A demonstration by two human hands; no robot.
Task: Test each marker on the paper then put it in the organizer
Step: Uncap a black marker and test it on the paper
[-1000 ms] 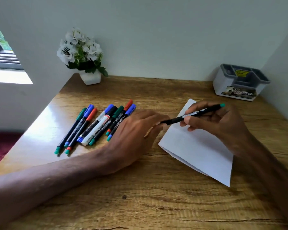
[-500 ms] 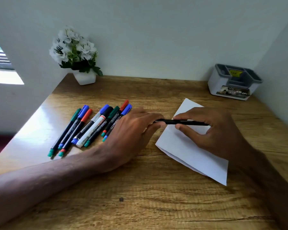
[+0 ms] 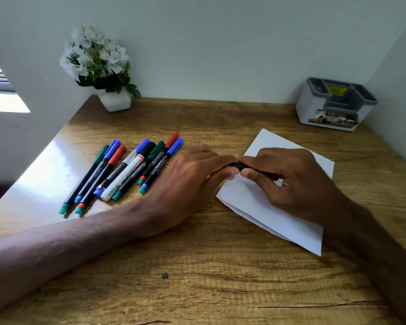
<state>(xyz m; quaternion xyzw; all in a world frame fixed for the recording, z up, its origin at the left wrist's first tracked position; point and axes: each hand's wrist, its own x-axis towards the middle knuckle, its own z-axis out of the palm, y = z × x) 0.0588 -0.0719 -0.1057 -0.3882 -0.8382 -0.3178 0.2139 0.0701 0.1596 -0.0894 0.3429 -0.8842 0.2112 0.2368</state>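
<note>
We see both hands meeting over the near-left edge of the white paper (image 3: 267, 200), which we take as our landmark on the wooden tabletop (image 3: 197, 277). The left hand (image 3: 190, 184) reaches in from the left of the paper, its fingertips pinched on one end of a black marker (image 3: 236, 165). The right hand (image 3: 288, 181) lies on top of the paper, its grip closed around the rest of that same marker, so only a short dark stretch shows between the two hands. We cannot tell whether the cap is on or coming off, since the fingers hide it. Left of the paper, beyond the left hand, a row of markers (image 3: 124, 172) lies side by side on the tabletop, with blue, red, green and black caps. Behind the paper, at the far right corner against the wall, stands the grey and white organizer (image 3: 335, 106). Far to the left of the paper, at the back, sits a white pot of flowers (image 3: 99, 66)
</note>
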